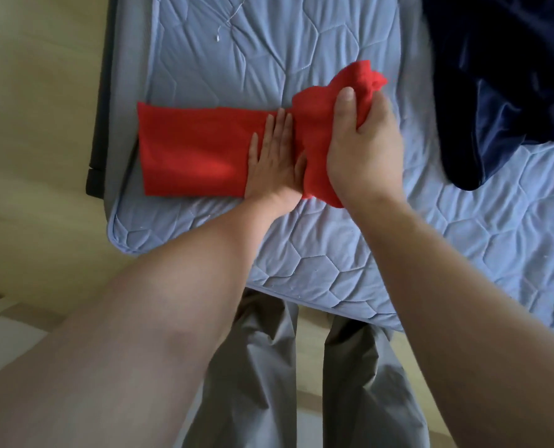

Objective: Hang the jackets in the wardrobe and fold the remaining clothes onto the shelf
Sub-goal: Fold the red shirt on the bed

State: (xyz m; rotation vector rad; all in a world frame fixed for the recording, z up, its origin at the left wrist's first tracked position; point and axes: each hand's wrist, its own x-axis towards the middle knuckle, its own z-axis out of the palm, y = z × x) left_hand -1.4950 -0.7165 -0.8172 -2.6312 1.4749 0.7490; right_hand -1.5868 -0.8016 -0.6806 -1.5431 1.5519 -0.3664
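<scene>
A red garment (191, 150) lies as a long flat strip across the near corner of the bed. My left hand (274, 160) presses flat on its middle, fingers straight and pointing away from me. My right hand (363, 150) grips the garment's right end in a bunch and holds it lifted above the mattress, thumb on top. A dark navy satin garment (502, 85) lies crumpled at the bed's far right.
The bed has a light blue quilted cover (269, 43) with its corner near me on the left. A dark bed frame edge (96, 130) runs along the left side. Pale floor (36, 124) lies to the left. My grey trousers (253, 367) show below.
</scene>
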